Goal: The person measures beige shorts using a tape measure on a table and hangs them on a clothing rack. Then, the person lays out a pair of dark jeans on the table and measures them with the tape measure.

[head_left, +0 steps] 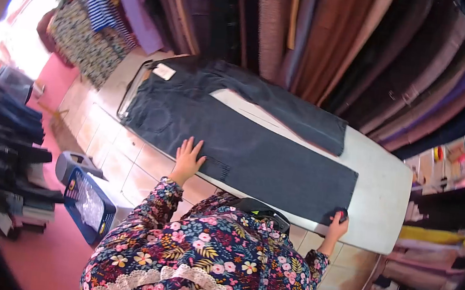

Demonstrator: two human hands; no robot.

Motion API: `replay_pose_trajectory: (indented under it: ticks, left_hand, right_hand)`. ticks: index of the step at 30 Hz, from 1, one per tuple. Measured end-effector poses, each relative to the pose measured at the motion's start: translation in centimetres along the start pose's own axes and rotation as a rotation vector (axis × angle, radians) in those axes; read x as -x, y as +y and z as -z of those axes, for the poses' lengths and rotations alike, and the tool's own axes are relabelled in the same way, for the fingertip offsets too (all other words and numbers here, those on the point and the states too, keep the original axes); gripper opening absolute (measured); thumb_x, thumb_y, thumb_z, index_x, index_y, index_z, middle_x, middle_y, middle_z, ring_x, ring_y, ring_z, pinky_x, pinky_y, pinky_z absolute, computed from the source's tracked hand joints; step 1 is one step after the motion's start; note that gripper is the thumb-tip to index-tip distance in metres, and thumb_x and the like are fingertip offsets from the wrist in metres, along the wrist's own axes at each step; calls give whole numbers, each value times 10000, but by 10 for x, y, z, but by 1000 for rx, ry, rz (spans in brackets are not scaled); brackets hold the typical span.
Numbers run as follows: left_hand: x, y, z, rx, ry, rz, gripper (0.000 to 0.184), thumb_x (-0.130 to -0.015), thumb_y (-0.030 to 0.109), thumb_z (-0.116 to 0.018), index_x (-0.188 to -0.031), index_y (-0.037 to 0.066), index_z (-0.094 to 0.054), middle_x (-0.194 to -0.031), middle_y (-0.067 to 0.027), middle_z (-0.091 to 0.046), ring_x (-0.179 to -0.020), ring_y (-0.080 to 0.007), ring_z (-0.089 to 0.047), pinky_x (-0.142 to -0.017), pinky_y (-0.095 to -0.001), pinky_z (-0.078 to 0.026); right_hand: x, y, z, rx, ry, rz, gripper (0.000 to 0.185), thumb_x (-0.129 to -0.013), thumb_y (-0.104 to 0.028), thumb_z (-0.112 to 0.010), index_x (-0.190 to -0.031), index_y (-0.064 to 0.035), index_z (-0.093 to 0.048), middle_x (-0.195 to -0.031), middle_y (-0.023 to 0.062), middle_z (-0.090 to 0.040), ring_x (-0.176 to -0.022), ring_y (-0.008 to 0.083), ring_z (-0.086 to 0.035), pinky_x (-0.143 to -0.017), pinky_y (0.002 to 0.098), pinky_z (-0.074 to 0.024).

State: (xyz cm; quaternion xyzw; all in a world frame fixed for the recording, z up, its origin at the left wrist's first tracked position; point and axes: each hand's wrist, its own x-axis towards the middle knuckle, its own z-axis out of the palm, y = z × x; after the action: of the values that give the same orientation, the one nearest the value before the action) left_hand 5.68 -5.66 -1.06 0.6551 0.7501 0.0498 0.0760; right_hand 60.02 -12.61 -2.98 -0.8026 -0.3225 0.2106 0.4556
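A pair of dark grey trousers [264,162] lies spread across a white ironing board [381,198], its waist at the left and its leg ends at the right. The waistband sits on a hanger [128,93], and a white tag [164,71] lies near it. My left hand [188,160] rests flat with fingers spread on the near edge of the trousers, close to a side pocket. At the hem corner of the near leg, my right hand [339,225] is closed on the dark cloth. A small reddish spot shows at its fingertips.
Hanging clothes [332,37] line the far side of the board. Folded garments [416,274] are stacked at the right, and dark clothes [14,141] hang at the left. A blue basket [106,211] and a grey stool [76,164] stand on the floor at lower left.
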Motion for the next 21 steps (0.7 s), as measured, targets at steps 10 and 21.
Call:
replay_pose_trajectory:
  ticks: [10,21]
  left_hand:
    - [-40,-79,23,144,241,141,591,-892,295,-575,-1426,165,-358,-1444,-149,-371,-1352,-338,-304,-1070,-564,-235]
    - [-71,-257,53,-18,-32,222,626,-916,402,-527,-1459,183,-306,-1530,-19,-257,-1414,-284,-214,-1050,-691,-100]
  right_hand:
    - [23,-49,-11,-224,-195,-234,270,-912,-286,-595,-1007,-35,-562,-683,73,-622,-445,68,-454,-379,186,-300]
    - [124,-261,-232,-301,-877,-106,227,-867,-148,-609,-1027,6,-560,-851,113,-670,-524,81,-503,-475,211,-394]
